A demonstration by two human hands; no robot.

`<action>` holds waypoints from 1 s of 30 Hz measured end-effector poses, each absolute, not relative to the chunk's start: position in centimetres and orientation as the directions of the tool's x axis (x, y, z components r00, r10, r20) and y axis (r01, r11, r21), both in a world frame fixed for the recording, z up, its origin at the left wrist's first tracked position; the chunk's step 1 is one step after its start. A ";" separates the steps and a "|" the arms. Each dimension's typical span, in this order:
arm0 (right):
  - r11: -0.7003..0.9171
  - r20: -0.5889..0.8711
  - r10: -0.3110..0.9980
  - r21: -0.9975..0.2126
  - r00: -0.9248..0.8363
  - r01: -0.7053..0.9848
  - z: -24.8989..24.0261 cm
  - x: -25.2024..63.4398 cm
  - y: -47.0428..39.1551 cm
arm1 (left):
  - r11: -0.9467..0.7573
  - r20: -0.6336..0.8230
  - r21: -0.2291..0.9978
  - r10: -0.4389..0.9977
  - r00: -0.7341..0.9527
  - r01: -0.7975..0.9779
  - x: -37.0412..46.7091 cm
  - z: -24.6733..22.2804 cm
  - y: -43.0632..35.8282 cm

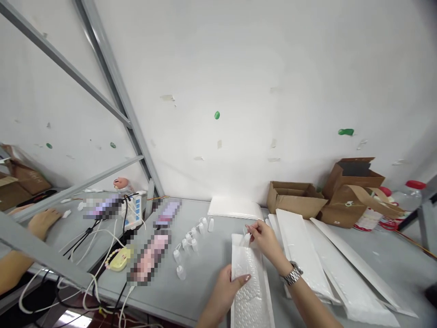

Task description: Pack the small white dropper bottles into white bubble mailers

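Note:
My left hand [223, 289] grips the left side of a white bubble mailer [251, 294], thumb lying on its front. At the top end of the mailer, my right hand [264, 241] pinches the thin loop of a small white plastic bottle [246, 238]. That bottle is at the mailer's mouth; how far inside it sits I cannot tell. A metal watch [291, 273] is on my right wrist. Left of the mailer, several similar small white bottles [194, 245] stand in an uneven double row on the grey table [160, 303].
More bubble mailers [303, 250] lie to the right, with flat white sheets [235, 208] by the wall. Behind are a cardboard box [295, 204], a paper bag [343, 209] and a red-capped bottle [408, 198]. Phones [150, 259], cables and a co-worker's hand [43, 223] are left.

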State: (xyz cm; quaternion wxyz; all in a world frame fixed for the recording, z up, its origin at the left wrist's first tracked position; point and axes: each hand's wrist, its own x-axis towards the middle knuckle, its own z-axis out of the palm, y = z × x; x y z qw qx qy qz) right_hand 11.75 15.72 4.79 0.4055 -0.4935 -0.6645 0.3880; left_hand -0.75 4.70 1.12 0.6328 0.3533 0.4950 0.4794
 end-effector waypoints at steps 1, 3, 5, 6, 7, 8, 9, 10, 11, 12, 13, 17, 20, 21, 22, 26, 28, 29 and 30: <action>0.191 0.132 0.973 -0.924 -0.190 0.332 4.8 11.8 15.8 | 0.288 -0.284 0.923 0.957 0.051 -0.256 -0.7 1.2 4.7; 0.157 0.086 0.973 -0.928 -0.216 0.338 4.8 11.7 15.6 | 0.287 -0.283 0.924 0.958 0.053 -0.252 -0.6 1.3 4.7; 0.154 0.065 0.969 -0.912 -0.236 0.380 4.7 11.5 15.2 | 0.284 -0.282 0.928 0.958 0.044 -0.243 -0.6 1.3 4.8; 0.166 0.068 0.968 -0.895 -0.241 0.414 4.7 11.3 14.9 | 0.281 -0.281 0.930 0.959 0.037 -0.236 -0.6 1.3 4.8; 0.189 0.080 0.965 -0.873 -0.249 0.450 4.7 11.2 14.6 | 0.278 -0.278 0.933 0.960 0.033 -0.230 -0.5 1.4 4.9; 0.214 0.094 0.961 -0.849 -0.259 0.484 4.6 11.0 14.2 | 0.275 -0.276 0.935 0.961 0.030 -0.224 -0.5 1.4 4.9; 0.237 0.105 0.956 -0.825 -0.273 0.513 4.6 10.8 13.9 | 0.273 -0.273 0.937 0.962 0.029 -0.220 -0.5 1.4 5.0; 0.259 0.113 0.951 -0.803 -0.289 0.537 4.6 10.7 13.5 | 0.271 -0.272 0.937 0.962 0.027 -0.218 -0.4 1.4 5.0; 0.279 0.119 0.944 -0.784 -0.307 0.554 4.5 10.6 13.2 | 0.269 -0.270 0.938 0.962 0.026 -0.220 -0.4 1.3 5.0; 0.299 0.128 0.938 -0.767 -0.321 0.568 4.5 10.5 13.0 | 0.264 -0.265 0.938 0.964 0.026 -0.226 -0.3 1.2 5.0; 0.320 0.141 0.933 -0.748 -0.332 0.581 4.5 10.4 12.8 | 0.259 -0.259 0.937 0.965 0.029 -0.234 -0.3 1.0 5.0; 0.411 0.220 0.908 -0.635 -0.356 0.654 4.2 10.1 12.2 | 0.236 -0.231 0.932 0.972 0.049 -0.275 -0.2 -0.1 5.0; 0.470 0.282 0.883 -0.545 -0.376 0.694 3.7 9.9 11.9 | 0.223 -0.223 0.922 0.974 0.037 -0.316 -0.1 -1.0 5.1; 0.486 0.302 0.874 -0.518 -0.381 0.704 3.5 9.8 11.9 | 0.218 -0.220 0.922 0.975 0.031 -0.321 -0.1 -1.2 5.2; 0.502 0.320 0.864 -0.494 -0.388 0.710 3.3 9.9 11.8 | 0.215 -0.219 0.924 0.975 0.026 -0.317 -0.1 -1.2 5.2; 0.567 0.365 0.824 -0.523 -0.434 0.637 3.1 10.6 12.0 | 0.221 -0.233 0.930 0.972 -0.005 -0.293 -0.4 -0.6 5.2; 0.554 0.411 0.833 -0.636 -0.371 0.538 3.5 11.5 12.4 | 0.219 -0.233 0.926 0.973 -0.007 -0.308 -0.8 0.2 5.1; 0.527 0.440 0.850 -0.699 -0.290 0.483 3.8 12.0 12.6 | 0.213 -0.225 0.924 0.974 0.000 -0.317 -1.2 0.8 5.1; 0.488 0.455 0.871 -0.762 -0.184 0.427 4.2 12.5 13.0 | 0.209 -0.215 0.922 0.976 0.016 -0.325 -1.5 1.4 5.0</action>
